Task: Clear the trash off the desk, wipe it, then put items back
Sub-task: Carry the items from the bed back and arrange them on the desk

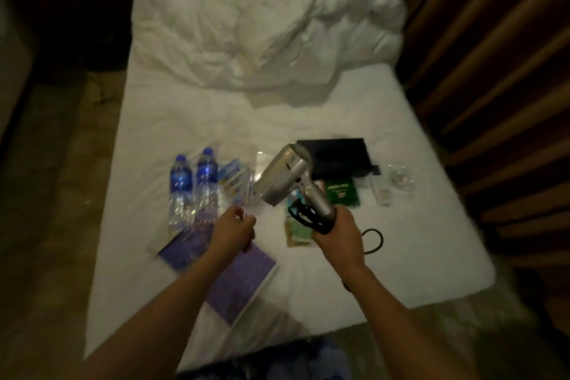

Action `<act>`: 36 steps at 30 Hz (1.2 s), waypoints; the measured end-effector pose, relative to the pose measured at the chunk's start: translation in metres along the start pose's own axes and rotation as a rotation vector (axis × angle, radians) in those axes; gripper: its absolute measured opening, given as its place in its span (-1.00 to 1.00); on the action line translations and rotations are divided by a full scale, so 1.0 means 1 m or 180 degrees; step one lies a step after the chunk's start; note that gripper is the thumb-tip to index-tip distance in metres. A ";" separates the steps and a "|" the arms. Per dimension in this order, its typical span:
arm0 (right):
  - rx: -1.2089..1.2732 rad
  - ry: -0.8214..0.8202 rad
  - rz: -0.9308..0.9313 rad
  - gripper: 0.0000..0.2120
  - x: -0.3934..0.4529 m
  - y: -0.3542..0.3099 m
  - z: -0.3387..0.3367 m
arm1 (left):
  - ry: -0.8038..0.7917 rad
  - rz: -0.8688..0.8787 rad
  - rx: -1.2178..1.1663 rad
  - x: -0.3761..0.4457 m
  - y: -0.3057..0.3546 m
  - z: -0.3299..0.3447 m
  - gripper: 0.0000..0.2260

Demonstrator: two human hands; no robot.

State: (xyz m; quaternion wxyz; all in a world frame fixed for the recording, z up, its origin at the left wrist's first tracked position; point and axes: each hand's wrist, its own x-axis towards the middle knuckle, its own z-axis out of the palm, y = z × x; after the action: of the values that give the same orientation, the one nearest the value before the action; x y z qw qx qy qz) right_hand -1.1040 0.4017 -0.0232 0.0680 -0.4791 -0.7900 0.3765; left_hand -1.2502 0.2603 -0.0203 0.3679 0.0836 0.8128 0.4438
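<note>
- Here, at the far left of the bed (401, 241), two water bottles (192, 188) with blue caps lie side by side on the white sheet, and just right of them sits a blue-and-white leaflet (233, 179).
- Nearer the foot of the bed a purple booklet (240, 274) lies flat, partly under the left forearm.
- The left hand (236, 230) hovers over the booklet with its fingers curled loosely inward; whether it pinches something small I cannot tell, as the frame is blurred there.
- In the middle, a silver hair dryer (283, 179) is raised clear of the sheet, nozzle pointing left.
- The right hand (337, 233) has its fingers wrapped round the dryer's handle, with part of the black cord (303, 216) bunched in the same grasp; a loop of cord trails to the right.
- Under and behind the dryer lie a black flat case (336, 154), a green packet (340, 191) and a pale packet (297, 231); further right are clear plastic items (398, 177), too blurred to name.
- No desk is in view, so I judge the items are parked on the bed and this is either the clearing or the putting-back step.
- The next move calls for gathering the loose cord so it does not snag the packets, then carrying the dryer to its place.
</note>
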 end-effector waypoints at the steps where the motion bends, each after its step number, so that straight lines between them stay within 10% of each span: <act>1: 0.0109 0.0135 0.0044 -0.59 -0.004 -0.001 -0.020 | -0.0104 0.0134 -0.0025 -0.005 0.021 0.007 -0.90; 18: 0.0349 0.2811 0.1540 -0.58 -0.275 0.243 -0.362 | -0.2475 0.1785 0.0567 -0.273 0.176 0.362 -0.94; 36: 0.1140 0.4787 0.3653 -0.62 -0.602 0.476 -0.431 | -0.4968 0.2690 0.2350 -0.627 0.067 0.720 -0.81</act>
State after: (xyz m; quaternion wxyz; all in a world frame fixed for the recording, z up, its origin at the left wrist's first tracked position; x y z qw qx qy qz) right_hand -0.2458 0.2659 0.1201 0.4344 -0.8911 -0.1159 0.0619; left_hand -0.3306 0.4847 0.1189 0.5654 0.7521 0.3302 0.0752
